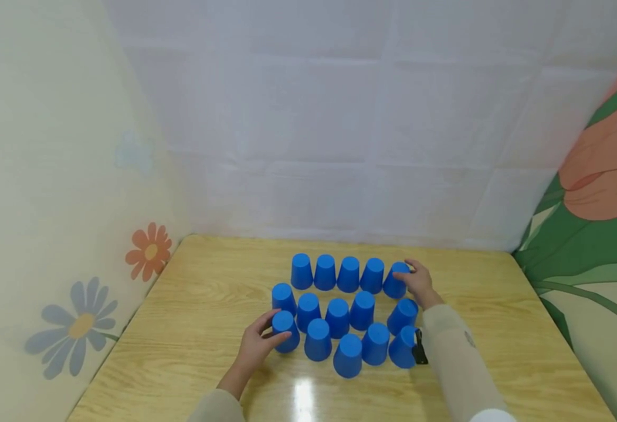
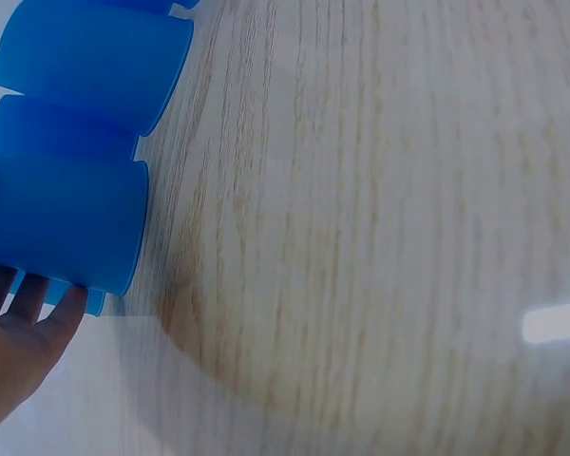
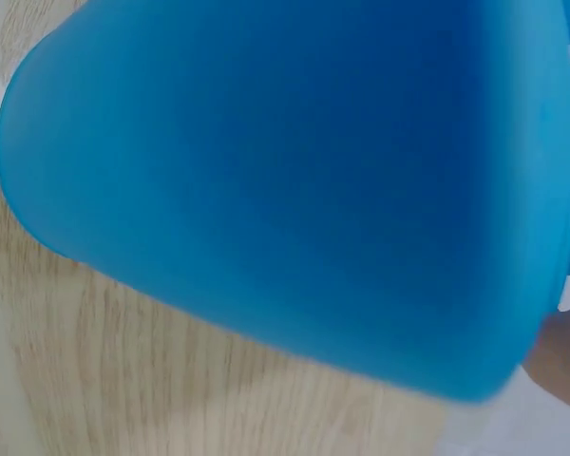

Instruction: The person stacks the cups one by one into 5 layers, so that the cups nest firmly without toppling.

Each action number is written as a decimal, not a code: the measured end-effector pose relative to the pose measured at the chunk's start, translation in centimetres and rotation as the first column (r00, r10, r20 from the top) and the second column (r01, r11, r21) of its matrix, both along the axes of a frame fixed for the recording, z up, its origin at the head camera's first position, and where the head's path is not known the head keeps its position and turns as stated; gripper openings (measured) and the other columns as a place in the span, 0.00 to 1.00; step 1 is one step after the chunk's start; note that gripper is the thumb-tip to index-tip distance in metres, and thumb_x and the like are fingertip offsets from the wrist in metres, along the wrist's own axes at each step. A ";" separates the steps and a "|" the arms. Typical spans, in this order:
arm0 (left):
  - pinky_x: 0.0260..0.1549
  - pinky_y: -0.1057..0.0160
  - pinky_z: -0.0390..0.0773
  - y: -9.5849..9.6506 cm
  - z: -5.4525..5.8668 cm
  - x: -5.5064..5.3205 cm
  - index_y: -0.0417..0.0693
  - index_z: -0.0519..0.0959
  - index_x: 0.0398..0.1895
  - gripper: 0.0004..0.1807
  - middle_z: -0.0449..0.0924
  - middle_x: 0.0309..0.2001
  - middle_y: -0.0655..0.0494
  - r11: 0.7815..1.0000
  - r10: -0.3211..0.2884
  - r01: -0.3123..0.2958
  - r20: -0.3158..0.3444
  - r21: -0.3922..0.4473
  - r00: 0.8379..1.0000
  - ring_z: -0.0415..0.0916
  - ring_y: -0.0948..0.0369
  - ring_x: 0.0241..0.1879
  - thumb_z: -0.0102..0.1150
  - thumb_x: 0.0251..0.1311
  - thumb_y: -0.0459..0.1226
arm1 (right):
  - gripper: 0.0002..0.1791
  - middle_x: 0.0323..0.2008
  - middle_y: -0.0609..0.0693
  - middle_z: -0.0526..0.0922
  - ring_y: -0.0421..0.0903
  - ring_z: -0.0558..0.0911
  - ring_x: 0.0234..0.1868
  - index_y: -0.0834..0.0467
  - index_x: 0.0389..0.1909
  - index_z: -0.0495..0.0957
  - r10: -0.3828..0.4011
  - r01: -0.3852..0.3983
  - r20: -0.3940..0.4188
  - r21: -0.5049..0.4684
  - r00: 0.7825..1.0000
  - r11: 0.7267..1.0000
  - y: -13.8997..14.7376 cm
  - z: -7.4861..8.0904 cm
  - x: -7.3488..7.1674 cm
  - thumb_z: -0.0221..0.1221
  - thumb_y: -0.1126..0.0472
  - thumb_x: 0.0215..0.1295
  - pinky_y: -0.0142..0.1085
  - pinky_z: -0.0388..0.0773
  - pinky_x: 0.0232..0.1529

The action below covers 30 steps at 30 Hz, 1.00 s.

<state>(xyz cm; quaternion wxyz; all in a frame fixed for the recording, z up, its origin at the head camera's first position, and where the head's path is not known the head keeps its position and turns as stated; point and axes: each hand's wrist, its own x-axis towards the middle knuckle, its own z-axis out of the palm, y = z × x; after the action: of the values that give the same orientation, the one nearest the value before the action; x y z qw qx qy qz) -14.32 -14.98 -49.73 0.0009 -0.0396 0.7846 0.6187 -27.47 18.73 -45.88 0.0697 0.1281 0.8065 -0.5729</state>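
fifteen blue cups stand upside down, wide rims on the wooden table (image 1: 208,281), in three rows of five. the two hands are well apart, at opposite corners of the group. the left hand (image 1: 254,344) grips the front-left cup (image 1: 286,332), thumb on the near side and fingers round the far side; the left wrist view shows fingertips against its wall. the right hand (image 1: 419,282) holds the back-right cup (image 1: 395,286) between thumb and fingers, at the right end of the back row.

the back row runs nearly straight, its cups close together. the middle row is uneven: its right-end cup (image 1: 402,316) stands apart from the other four, beneath the reach of the right arm. the front row bows toward the person, with its centre cup (image 1: 348,356) nearest. in the right wrist view, one blue cup (image 3: 294,190) fills most of the picture, close to the lens.

a small black piece (image 1: 420,348) at the right sleeve (image 1: 458,357) covers part of the front-right cup (image 1: 402,347). behind the table hangs a creased white cloth (image 1: 308,117); an orange flower (image 1: 151,252) and a blue-grey flower (image 1: 82,325) mark the left wall (image 1: 39,176), and large pink tulips (image 1: 609,158) the right.
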 end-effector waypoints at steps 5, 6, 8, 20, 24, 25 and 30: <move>0.46 0.50 0.67 0.1 0.1 -0.1 0.45 0.69 0.53 0.28 0.65 0.55 0.44 1.000 0.013 -0.013 0.002 -0.008 1.000 0.61 0.46 0.54 0.64 0.45 0.39 | 0.33 0.58 0.68 0.55 0.62 0.58 0.57 0.64 0.61 0.54 0.008 -0.008 -0.020 -0.007 1.000 1.000 0.2 0.9 0.1 0.55 0.65 0.55 0.52 0.63 0.50; 0.46 0.50 0.67 0.2 0.1 -0.1 0.45 0.69 0.53 0.28 0.65 0.55 0.44 1.000 0.016 -0.016 0.001 -0.009 1.000 0.61 0.46 0.54 0.64 0.45 0.38 | 0.33 0.58 0.68 0.55 0.62 0.58 0.57 0.64 0.61 0.53 0.013 -0.013 -0.028 -0.004 1.000 1.000 0.2 1.1 0.1 0.55 0.65 0.55 0.51 0.63 0.50; 0.46 0.50 0.67 0.2 0.1 -0.1 0.44 0.69 0.53 0.28 0.66 0.54 0.44 1.000 0.017 -0.017 -0.008 -0.010 1.000 0.62 0.46 0.53 0.64 0.45 0.38 | 0.33 0.58 0.69 0.54 0.63 0.59 0.56 0.64 0.61 0.53 0.029 -0.028 -0.048 0.011 0.998 1.000 0.3 1.5 0.1 0.55 0.65 0.55 0.51 0.63 0.50; 0.48 0.50 0.66 -0.8 0.6 0.3 0.43 0.68 0.54 0.29 0.66 0.55 0.46 1.000 0.010 -0.010 -0.022 0.002 1.000 0.61 0.48 0.54 0.63 0.46 0.39 | 0.34 0.60 0.68 0.51 0.62 0.55 0.59 0.63 0.62 0.52 0.108 -0.112 -0.105 -0.034 0.989 0.993 1.4 3.3 1.0 0.55 0.60 0.57 0.52 0.57 0.54; 0.48 0.50 0.65 -1.3 0.9 0.6 0.42 0.67 0.55 0.30 0.66 0.55 0.45 1.000 0.011 -0.011 -0.012 -0.003 1.000 0.60 0.47 0.55 0.63 0.47 0.39 | 0.34 0.60 0.67 0.52 0.61 0.55 0.59 0.63 0.62 0.51 0.125 -0.132 -0.131 -0.051 0.984 0.990 1.9 3.8 2.0 0.55 0.60 0.57 0.52 0.57 0.54; 0.48 0.50 0.65 -1.5 1.0 0.6 0.42 0.67 0.55 0.30 0.66 0.55 0.45 1.000 0.013 -0.013 -0.006 -0.006 1.000 0.60 0.47 0.55 0.63 0.47 0.39 | 0.34 0.60 0.67 0.52 0.61 0.55 0.59 0.63 0.62 0.51 0.129 -0.137 -0.137 -0.052 0.982 0.989 2.1 3.8 2.3 0.55 0.60 0.57 0.51 0.58 0.54; 0.47 0.51 0.66 -2.8 1.1 1.0 0.41 0.67 0.55 0.32 0.66 0.54 0.44 0.999 0.037 -0.037 0.015 -0.036 0.999 0.60 0.48 0.55 0.64 0.45 0.41 | 0.33 0.59 0.67 0.54 0.61 0.57 0.58 0.63 0.62 0.52 0.156 -0.168 -0.174 -0.055 0.972 0.984 2.8 4.0 4.0 0.54 0.60 0.58 0.51 0.60 0.53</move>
<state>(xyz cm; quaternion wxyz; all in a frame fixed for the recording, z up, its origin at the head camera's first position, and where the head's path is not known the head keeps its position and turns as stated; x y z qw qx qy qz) -13.33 -17.75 -48.59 -0.0053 -0.0589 0.7947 0.6041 -23.47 21.56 -41.88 0.0522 0.0102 0.7969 -0.6018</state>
